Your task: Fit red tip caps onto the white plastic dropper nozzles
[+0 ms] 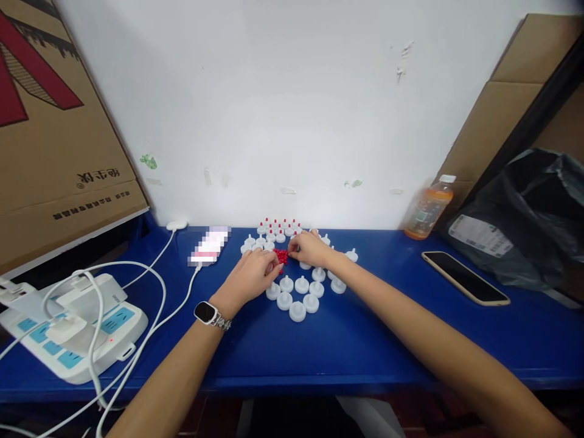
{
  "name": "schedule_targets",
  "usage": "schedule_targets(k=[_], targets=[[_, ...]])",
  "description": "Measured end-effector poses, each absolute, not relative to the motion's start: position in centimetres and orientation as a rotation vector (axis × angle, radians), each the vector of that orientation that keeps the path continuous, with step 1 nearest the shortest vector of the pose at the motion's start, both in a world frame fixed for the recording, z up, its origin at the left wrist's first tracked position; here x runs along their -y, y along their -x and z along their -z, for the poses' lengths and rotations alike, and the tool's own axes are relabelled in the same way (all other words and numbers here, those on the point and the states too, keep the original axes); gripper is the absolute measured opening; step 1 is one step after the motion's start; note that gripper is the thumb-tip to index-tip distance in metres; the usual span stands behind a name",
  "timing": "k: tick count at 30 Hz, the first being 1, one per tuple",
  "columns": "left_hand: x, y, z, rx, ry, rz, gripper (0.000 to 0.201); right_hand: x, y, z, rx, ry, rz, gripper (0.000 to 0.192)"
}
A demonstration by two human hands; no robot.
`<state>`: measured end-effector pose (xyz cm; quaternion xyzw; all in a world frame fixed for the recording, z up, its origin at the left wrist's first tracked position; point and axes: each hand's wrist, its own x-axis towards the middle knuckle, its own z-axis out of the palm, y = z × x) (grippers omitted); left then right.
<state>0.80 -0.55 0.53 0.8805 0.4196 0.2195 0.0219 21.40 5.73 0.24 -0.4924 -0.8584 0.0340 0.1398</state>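
Observation:
A small heap of red caps (282, 256) lies between my two hands on the blue table. My left hand (253, 271) rests at the heap's left side, fingers curled and closed; what is in them is hidden. From the right, my right hand (312, 248) reaches in with thumb and fingers pinched at the heap's edge, and whatever they grip is too small to make out. Behind the hands stand several white nozzle lids with red tips (280, 236). Plain white nozzle lids (297, 311) sit in front, with more to the left and under my right forearm.
A white power strip (77, 328) with plugs and looping cables is at left, near a blurred lit phone (210, 246). At right are an orange drink bottle (429, 207), a phone (465, 278) and a black plastic bag (515, 219). A cardboard box (59, 140) leans at left.

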Motion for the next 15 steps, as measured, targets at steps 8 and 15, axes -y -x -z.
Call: schedule_targets(k=[8, 15], targets=[[-0.7, -1.2, -1.3, -1.379, -2.691, -0.878, 0.025, -5.2, -23.2, -1.2, 2.365, 1.373, -0.171, 0.012], [-5.9, -5.0, -1.9, -1.434, -2.639, -0.686, 0.021, -5.0, -24.7, -0.9, 2.097, 1.491, -0.14, 0.017]])
